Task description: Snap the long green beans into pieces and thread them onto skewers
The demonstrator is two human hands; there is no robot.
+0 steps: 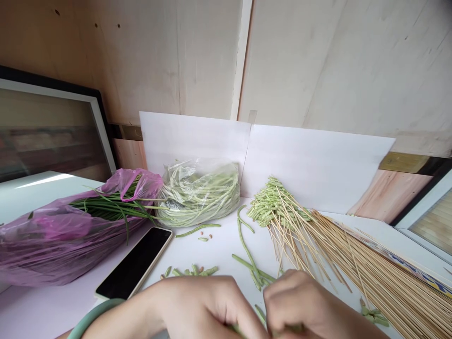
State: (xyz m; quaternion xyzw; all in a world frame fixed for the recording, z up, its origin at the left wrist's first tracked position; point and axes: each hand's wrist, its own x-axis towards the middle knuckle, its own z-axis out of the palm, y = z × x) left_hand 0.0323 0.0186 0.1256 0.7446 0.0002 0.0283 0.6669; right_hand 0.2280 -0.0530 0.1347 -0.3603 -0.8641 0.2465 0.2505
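A pale wall (300,56) backs the white table (208,254), with two white boards (318,165) standing along its far side. At the left slumps a purple bag (52,245) of long greens (106,208); at the right, a broad sheaf of sticks (381,263) runs toward me. The left hand (201,301) and right hand (300,301) meet at the front, both curled round bits of bean (295,328); how tightly, I can't tell. A clear bag (201,193) of long beans sits against the boards, the skewered beans (270,202) to its right. The phone (136,261) lies near the left wrist. Loose beans (247,245), short pieces (212,270) and tiny seeds (210,236) dot the middle.
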